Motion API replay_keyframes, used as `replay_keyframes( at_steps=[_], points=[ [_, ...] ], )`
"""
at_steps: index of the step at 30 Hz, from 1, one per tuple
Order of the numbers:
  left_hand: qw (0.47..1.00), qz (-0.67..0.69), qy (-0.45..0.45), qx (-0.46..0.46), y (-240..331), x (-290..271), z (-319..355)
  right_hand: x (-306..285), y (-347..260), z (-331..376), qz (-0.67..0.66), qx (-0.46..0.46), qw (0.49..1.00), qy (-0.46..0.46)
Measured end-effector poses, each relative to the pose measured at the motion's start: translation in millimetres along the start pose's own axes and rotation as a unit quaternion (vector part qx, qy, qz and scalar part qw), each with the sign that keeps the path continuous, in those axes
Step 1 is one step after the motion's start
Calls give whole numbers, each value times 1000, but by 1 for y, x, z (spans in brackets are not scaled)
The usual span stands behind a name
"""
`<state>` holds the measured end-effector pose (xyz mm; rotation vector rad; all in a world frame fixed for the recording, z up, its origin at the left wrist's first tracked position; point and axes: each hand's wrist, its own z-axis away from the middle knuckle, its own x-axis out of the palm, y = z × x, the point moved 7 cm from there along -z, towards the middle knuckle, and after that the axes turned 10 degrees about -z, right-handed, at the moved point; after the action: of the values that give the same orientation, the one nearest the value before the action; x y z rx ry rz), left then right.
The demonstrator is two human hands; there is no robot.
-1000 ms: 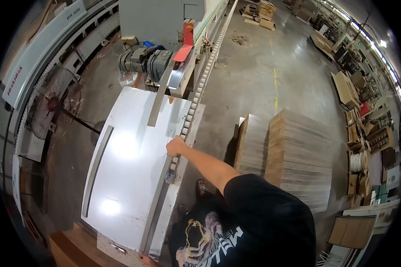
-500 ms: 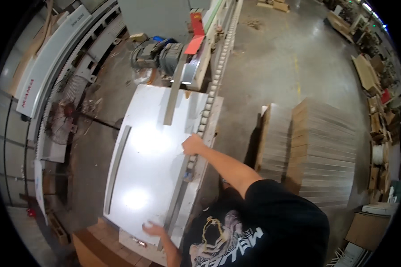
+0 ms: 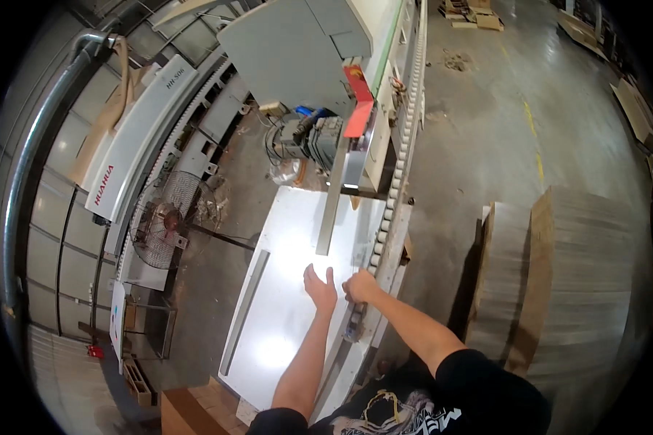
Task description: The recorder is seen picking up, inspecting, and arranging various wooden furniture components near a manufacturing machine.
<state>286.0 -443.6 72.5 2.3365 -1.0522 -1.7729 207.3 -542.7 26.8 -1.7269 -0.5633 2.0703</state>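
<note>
A smooth white tabletop point(image 3: 283, 239) lies in front of me, with bright reflections on it. My left hand point(image 3: 321, 288) is over its middle, fingers stretched and thumb apart, just short of the near end of a long narrow grey-brown strip point(image 3: 329, 221). That strip reaches out from the machine onto the tabletop. At the roller track beside the tabletop, my right hand point(image 3: 360, 286) is closed, its fingers curled; what they hold, if anything, is hidden. Another narrow strip point(image 3: 245, 312) lies along the tabletop's left edge.
Ahead stands a large grey machine point(image 3: 290, 54) with motors point(image 3: 308, 138) and a bent red guard point(image 3: 358, 101). A line of white rollers point(image 3: 395, 188) runs along the right. Stacked panels point(image 3: 573, 283) stand at right, a mesh fan point(image 3: 168, 221) at left, a cardboard box point(image 3: 189, 413) at lower left.
My left hand has moved forward from the tabletop's near end to its middle, close to my right hand. My right hand stays closed by the rollers. The view has shifted, showing more at left.
</note>
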Motion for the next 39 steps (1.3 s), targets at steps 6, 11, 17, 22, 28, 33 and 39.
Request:
replay_keyframes(
  at_steps=[6,11,17,22,28,33,39],
  points=[
    [985,49,-135,-92,-36,57,-59,-13,-8,5,-12,13,1000,1],
    [973,-5,-220,-70,-55,67,-47,-7,-9,-2,-35,2,999,-7],
    [953,78,-263,-130,-98,48,6,3,-2,-11,-48,15,999,-4],
    [932,176,-278,-151,-179,-2,82,6,-1,-11,-42,24,999,-19],
    [919,181,-279,-210,-291,-85,206,11,-3,-14,6,27,998,-63],
    [953,14,-177,-246,-335,-193,303,4,-10,-13,19,56,998,-36],
    [946,-68,-144,-282,-371,-266,406,5,-15,-4,8,56,998,27]
  ],
)
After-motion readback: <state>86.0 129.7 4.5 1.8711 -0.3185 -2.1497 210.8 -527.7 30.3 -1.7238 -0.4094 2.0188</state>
